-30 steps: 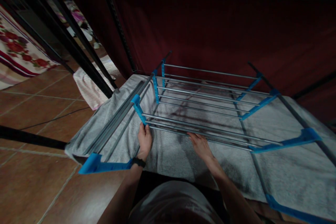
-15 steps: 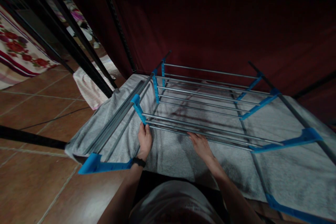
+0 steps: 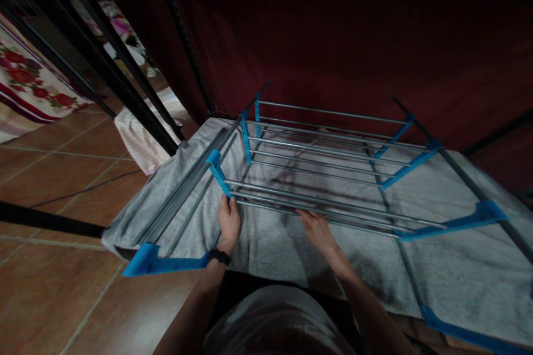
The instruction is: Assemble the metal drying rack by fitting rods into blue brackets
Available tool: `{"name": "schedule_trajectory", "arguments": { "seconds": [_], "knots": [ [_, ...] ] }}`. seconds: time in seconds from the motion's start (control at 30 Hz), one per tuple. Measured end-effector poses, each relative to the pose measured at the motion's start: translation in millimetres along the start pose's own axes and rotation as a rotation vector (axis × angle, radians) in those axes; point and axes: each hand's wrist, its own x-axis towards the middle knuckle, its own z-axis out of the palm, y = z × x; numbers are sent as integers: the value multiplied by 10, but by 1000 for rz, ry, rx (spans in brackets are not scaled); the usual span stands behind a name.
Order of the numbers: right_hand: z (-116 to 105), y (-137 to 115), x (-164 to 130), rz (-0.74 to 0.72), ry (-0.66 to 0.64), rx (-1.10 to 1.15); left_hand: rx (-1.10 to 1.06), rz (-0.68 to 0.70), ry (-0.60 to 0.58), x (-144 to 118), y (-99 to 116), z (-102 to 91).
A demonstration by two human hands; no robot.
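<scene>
down on the tiled floor (image 3: 54, 288), a grey towel (image 3: 291, 249) lay under the drying rack (image 3: 325, 177). the left hand (image 3: 229, 222) was clamped on the rack's near rod by a blue bracket (image 3: 217, 171); the right hand (image 3: 318, 228) rested with fingers spread, touching the same rods.

The drying rack (image 3: 325, 172) is a frame of thin grey metal rods joined by bright blue plastic brackets. It stands opened out flat, its rods running side to side, above a grey towel (image 3: 291, 244) spread beneath it.
</scene>
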Motion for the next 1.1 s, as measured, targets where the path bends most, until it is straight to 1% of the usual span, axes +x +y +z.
{"name": "schedule_trajectory", "arguments": {
  "seconds": [0.13, 0.4, 0.63, 0.9, 1.1],
  "knots": [
    [10, -3, 5, 21, 9, -9, 1, -3, -6, 2, 7, 0],
    [-28, -19, 19, 25, -21, -24, 23, 7, -20, 3, 27, -14],
    [-40, -23, 24, 37, -38, -35, 30, 9, -15, 11, -35, -2],
    [20, -3, 5, 23, -25, -20, 45, 51, -9, 13, -152, 25],
    [37, 7, 6, 23, -15, -24, 77, 44, -41, -8, -142, 5]
  ]
}}
